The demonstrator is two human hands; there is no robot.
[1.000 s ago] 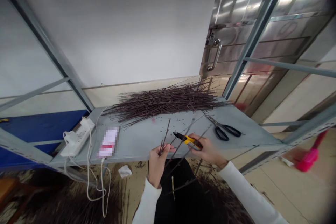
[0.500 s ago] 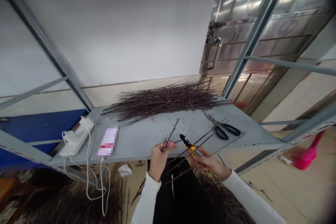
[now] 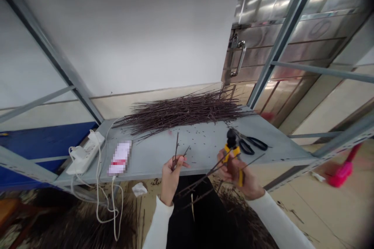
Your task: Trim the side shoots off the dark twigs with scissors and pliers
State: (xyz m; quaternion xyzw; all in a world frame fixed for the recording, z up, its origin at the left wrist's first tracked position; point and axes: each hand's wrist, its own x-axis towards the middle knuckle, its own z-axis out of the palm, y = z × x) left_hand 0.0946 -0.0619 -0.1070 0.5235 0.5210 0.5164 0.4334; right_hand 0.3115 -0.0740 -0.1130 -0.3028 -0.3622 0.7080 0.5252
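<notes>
My left hand (image 3: 170,176) is closed around a few short dark twigs (image 3: 176,152) that stick upward above the front edge of a grey metal shelf (image 3: 201,151). My right hand (image 3: 237,173) grips yellow-handled cutters (image 3: 233,151), held upright with the black jaws on top. The same hand also pinches several long thin twigs (image 3: 201,181) that trail down to the left over my dark lap. Both hands hover just in front of the shelf edge.
A big pile of dark twigs (image 3: 184,111) lies across the back of the shelf. Black scissors (image 3: 250,143) rest at the right, a phone (image 3: 120,158) on a cable and a white power strip (image 3: 84,152) at the left. Cut twigs litter the floor. A pink object (image 3: 340,172) lies at the right.
My right hand turned the cutters from pointing left at the twigs to upright and drew rightward. My left hand's twigs tipped up, now separate from the long twigs.
</notes>
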